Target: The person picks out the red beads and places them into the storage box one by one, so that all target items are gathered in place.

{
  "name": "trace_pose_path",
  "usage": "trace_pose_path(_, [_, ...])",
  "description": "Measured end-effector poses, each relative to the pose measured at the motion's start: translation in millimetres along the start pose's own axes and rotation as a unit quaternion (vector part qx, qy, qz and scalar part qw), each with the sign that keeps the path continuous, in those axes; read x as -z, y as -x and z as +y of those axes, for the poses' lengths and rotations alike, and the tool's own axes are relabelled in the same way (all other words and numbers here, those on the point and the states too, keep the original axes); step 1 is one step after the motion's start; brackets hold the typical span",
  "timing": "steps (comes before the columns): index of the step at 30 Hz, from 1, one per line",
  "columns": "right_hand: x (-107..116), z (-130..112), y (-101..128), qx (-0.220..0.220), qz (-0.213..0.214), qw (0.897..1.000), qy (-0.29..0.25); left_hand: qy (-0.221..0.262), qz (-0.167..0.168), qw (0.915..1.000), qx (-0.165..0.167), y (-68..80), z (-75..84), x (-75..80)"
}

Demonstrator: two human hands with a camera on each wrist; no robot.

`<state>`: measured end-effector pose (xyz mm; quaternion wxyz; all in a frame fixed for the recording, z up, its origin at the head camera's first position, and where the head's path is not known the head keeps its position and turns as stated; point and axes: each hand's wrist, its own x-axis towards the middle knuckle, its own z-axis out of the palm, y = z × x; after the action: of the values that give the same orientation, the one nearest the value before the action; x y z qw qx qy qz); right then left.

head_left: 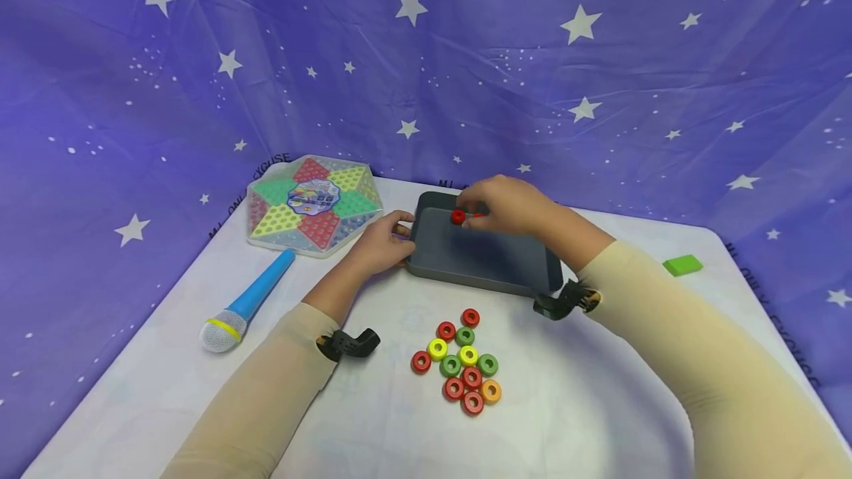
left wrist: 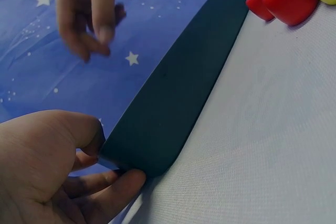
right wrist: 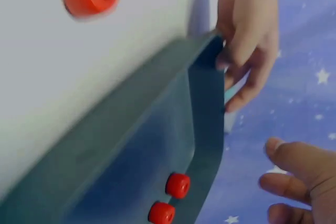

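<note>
A dark grey rectangular tray lies on the white-covered table. At its left end my left hand grips the tray's edge, thumb at the rim and fingers around the outer corner in the left wrist view. Over the back of the tray is my right hand, its thumb and fingers apart with nothing between them in the right wrist view. Below those fingers, two red ring-shaped beads sit on the tray floor; in the head view the hand partly hides one of them.
In front of the tray lies a loose group of red, green, yellow and orange ring beads. A blue toy microphone and a hexagonal Chinese checkers board are at left. Far right is a green block. A starry purple cloth hangs behind.
</note>
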<state>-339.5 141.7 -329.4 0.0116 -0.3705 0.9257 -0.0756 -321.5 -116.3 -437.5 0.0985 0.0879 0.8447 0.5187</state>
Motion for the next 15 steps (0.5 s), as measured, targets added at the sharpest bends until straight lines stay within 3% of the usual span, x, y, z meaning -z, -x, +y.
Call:
trace_pose_path(4, [-2.6, -11.2, 31.5, 0.041, 0.037, 0.998, -0.01, 0.001, -0.003, 1.0, -0.001, -0.2, -0.4, 0.1])
trace_pose_path(9, [-16.5, -21.3, 67.6, 0.065, 0.055, 0.996, -0.024, -0.002, -0.001, 1.0, -0.004, -1.1, -1.5, -0.7])
trace_pose_path(15, [-48.0, -32.1, 97.8, 0.058, 0.028, 0.997, -0.052, -0.005, 0.004, 1.0, -0.003, -1.2, -1.9, -0.7])
